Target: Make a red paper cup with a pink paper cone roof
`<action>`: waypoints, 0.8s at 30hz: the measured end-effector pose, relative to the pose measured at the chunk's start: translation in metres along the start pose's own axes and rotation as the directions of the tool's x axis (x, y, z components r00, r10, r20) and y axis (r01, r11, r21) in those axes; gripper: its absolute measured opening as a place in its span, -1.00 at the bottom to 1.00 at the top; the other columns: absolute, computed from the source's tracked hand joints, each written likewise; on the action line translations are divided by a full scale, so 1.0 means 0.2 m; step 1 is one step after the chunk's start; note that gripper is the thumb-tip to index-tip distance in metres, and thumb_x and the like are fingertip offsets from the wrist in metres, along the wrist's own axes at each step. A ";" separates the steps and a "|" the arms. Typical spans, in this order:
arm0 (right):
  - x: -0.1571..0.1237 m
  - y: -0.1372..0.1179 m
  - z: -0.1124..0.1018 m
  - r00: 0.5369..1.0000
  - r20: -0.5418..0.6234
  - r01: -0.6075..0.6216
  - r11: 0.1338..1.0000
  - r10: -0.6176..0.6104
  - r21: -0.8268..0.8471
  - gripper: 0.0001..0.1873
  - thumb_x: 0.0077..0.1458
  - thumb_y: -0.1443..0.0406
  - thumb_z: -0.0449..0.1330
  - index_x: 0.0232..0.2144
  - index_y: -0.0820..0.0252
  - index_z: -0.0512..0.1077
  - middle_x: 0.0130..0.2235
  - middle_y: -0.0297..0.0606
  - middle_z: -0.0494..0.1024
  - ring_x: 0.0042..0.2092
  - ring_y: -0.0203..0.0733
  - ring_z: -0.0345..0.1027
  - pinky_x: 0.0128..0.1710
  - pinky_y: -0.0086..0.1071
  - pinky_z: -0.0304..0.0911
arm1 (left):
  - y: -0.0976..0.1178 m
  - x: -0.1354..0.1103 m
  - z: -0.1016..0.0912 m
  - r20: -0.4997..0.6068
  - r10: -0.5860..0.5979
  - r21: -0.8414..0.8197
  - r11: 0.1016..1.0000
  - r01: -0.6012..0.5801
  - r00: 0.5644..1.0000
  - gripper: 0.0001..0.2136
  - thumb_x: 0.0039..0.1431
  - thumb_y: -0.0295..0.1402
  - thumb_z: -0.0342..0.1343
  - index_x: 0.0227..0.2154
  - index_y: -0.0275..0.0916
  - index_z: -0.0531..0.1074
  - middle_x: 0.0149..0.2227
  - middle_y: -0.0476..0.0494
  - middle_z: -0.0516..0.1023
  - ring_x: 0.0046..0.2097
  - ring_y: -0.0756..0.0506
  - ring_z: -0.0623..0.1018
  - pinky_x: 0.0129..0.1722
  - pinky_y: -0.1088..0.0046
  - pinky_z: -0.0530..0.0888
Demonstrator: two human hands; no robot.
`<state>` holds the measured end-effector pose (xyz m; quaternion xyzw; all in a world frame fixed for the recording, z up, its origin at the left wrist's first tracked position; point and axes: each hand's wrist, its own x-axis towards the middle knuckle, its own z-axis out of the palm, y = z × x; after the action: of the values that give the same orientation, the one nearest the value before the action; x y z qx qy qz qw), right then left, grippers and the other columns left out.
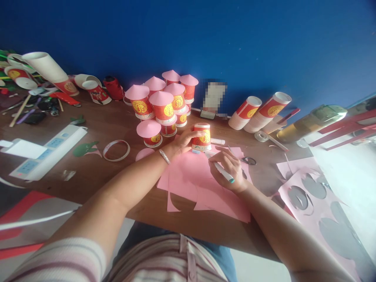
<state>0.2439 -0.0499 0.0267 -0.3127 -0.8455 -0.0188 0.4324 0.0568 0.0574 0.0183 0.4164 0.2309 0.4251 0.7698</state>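
My left hand (187, 141) is closed around the side of a red paper cup (206, 138), which stands upside down on the table. The cup has a yellow printed emblem and drawn marks along its white lower rim. In my right hand (229, 166) is a marker (223, 172), its teal-tipped back end pointing toward me and its writing end near the cup. Beneath both hands lie overlapping sheets of pink paper (188, 180). A pen cap (196, 152) rests by the cup's base, and another white marker (217, 141) lies behind it.
Red cups with pink cone roofs (161, 105) stand stacked at the back. Two cup stacks (245, 112) lean right, near tape (261, 136) and a gold bottle (311, 123). Scissors (249, 160) lie beside the pink sheets. Left are a tape ring (116, 150) and power strip (53, 150).
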 end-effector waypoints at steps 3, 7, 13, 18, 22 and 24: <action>0.00 -0.01 0.01 0.999 0.009 0.049 0.998 -0.050 0.040 -0.74 0.22 0.50 0.15 -0.16 0.03 0.37 -0.36 -0.40 0.58 -0.41 -0.22 0.45 0.09 0.02 0.53 | 0.00 0.00 0.00 0.012 0.009 -0.031 0.999 -0.008 1.000 -0.58 -0.05 -0.31 0.43 -0.08 -0.19 0.55 -0.20 -0.13 0.59 -0.14 -0.17 0.58 -0.11 0.22 0.53; -0.01 -0.02 0.02 0.999 0.021 0.045 0.997 -0.046 0.059 -0.73 0.22 0.50 0.16 -0.13 0.04 0.39 -0.34 -0.42 0.61 -0.38 -0.24 0.49 0.16 0.06 0.52 | 0.00 0.01 0.01 0.031 -0.001 -0.029 1.000 0.002 1.000 -0.61 -0.02 -0.29 0.41 -0.08 -0.23 0.57 -0.17 -0.17 0.62 -0.05 -0.23 0.60 -0.02 0.15 0.52; 0.01 -0.04 0.02 0.996 0.050 0.067 0.995 -0.071 0.079 -0.77 0.23 0.50 0.19 -0.17 0.07 0.41 -0.34 -0.39 0.59 -0.37 -0.25 0.49 0.10 -0.03 0.55 | 0.03 -0.03 0.05 0.063 -0.052 0.051 0.997 0.049 0.997 -0.57 0.01 -0.20 0.40 -0.07 -0.28 0.59 -0.11 -0.26 0.64 -0.09 -0.21 0.59 -0.11 0.24 0.53; -0.01 -0.03 0.03 0.996 0.020 0.091 0.996 -0.092 0.023 -0.75 0.23 0.49 0.21 -0.11 0.07 0.44 -0.35 -0.35 0.58 -0.32 -0.19 0.52 -0.17 -0.23 0.52 | 0.04 -0.06 0.07 0.022 -0.024 0.132 0.991 0.021 0.999 -0.69 0.00 -0.22 0.42 -0.21 -0.24 0.59 -0.24 -0.18 0.63 -0.16 -0.16 0.56 -0.15 0.31 0.50; -0.04 0.01 0.01 0.999 0.005 0.045 0.998 -0.045 -0.041 -0.67 0.27 0.47 0.20 0.03 0.07 0.44 -0.33 -0.32 0.59 -0.37 -0.21 0.47 -0.38 -0.36 0.37 | 0.03 -0.05 0.06 0.013 -0.025 0.096 0.995 0.023 1.000 -0.70 -0.01 -0.19 0.39 -0.26 -0.22 0.55 -0.33 -0.12 0.58 -0.25 -0.13 0.53 -0.24 0.34 0.46; -0.06 0.03 0.01 1.000 0.002 0.016 0.998 -0.016 -0.053 -0.64 0.29 0.47 0.16 0.08 0.05 0.43 -0.37 -0.35 0.55 -0.43 -0.23 0.41 -0.42 -0.37 0.31 | 0.03 -0.04 0.06 0.007 -0.018 0.089 0.996 0.018 1.000 -0.65 -0.03 -0.18 0.38 -0.20 -0.23 0.54 -0.32 -0.11 0.58 -0.26 -0.12 0.54 -0.26 0.35 0.46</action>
<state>0.2516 -0.0497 0.0155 -0.3174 -0.8474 -0.0442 0.4234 0.0575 0.0465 0.0290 0.4499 0.2502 0.4057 0.7553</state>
